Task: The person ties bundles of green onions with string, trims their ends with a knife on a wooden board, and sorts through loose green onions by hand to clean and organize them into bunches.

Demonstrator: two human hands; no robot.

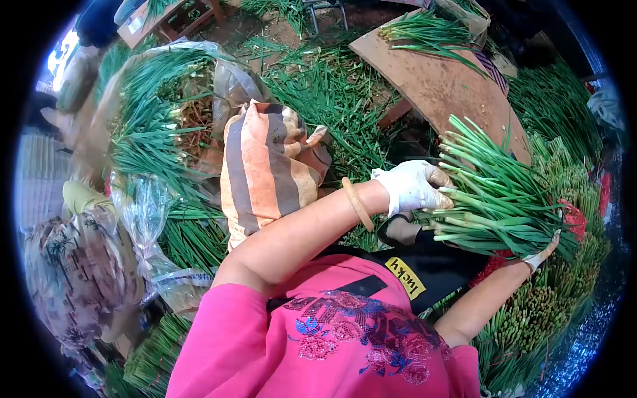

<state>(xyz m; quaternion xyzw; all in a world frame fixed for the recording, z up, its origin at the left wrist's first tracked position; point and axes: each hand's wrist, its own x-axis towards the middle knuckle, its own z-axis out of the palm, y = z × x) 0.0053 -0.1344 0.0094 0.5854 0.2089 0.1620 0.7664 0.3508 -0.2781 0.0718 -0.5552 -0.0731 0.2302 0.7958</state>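
Note:
A large loose bunch of garlic chives (494, 189), with pale stem ends facing left and green leaves to the right, is held up in front of me. My right hand (545, 253) grips it from below at the leafy side; leaves hide most of its fingers. At the stem ends is my left hand (413, 187), in a whitish glove, its fingers curled closed against the pale stems. Below the bunch, part of a red net or cloth (572, 222) shows beside my right hand.
A brown board (451, 79) bears more chives (428, 32). An open plastic bag (229, 79) of rooted chives stands left, near a striped cloth (269, 166). Loose leaves (332, 99) cover the ground. Stacked bundles (551, 305) lie right. Another person in patterned clothing (79, 278) is at left.

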